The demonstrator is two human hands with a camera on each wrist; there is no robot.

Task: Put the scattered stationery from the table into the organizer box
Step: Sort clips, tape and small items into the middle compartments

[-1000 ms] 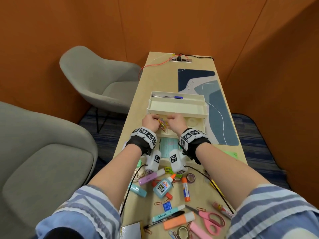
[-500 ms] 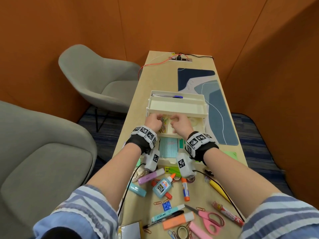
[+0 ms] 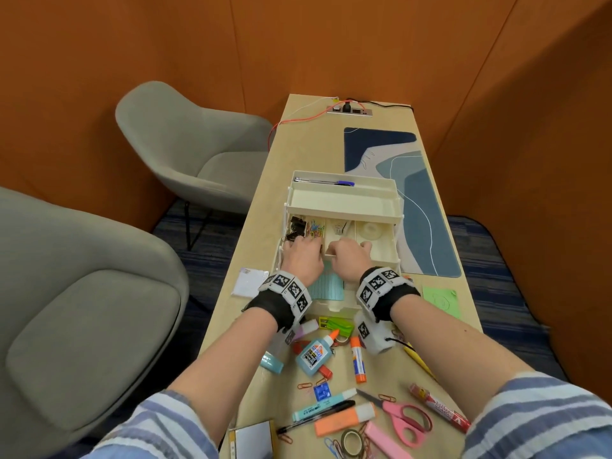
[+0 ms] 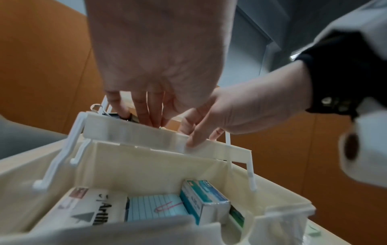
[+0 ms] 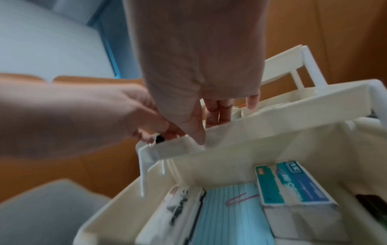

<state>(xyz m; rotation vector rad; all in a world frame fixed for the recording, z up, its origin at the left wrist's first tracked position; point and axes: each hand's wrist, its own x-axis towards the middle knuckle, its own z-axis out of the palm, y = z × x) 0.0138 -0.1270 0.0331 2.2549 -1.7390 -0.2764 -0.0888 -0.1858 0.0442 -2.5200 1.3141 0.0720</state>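
Note:
The cream tiered organizer box (image 3: 344, 207) stands mid-table. Its middle tray (image 3: 384, 256) holds black binder clips (image 3: 296, 226), coloured paper clips (image 3: 316, 228) and a clear tape roll (image 3: 371, 230). My left hand (image 3: 303, 260) reaches over the tray's front left corner, its straight fingers (image 4: 146, 112) dipping in beside the binder clips and holding nothing. My right hand (image 3: 347, 256) pinches the tray's front wall (image 4: 134, 132), thumb (image 5: 196, 132) outside and fingers inside. The bottom tray holds blue index cards (image 4: 155, 210) and a teal box (image 4: 203, 199). A blue pen (image 3: 331, 182) lies in the top tray.
Loose stationery lies near me: glue bottle (image 3: 313, 354), glue stick (image 3: 358, 361), pink scissors (image 3: 404, 419), orange highlighter (image 3: 344, 422), red marker (image 3: 440, 410), tape ring (image 3: 351, 440). A blue desk mat (image 3: 420, 207) lies right of the box. Two grey chairs (image 3: 185, 154) stand left.
The coloured paper clips held between my hands a second ago now lie in the middle tray. Both hands have drawn back to the tray's front edge.

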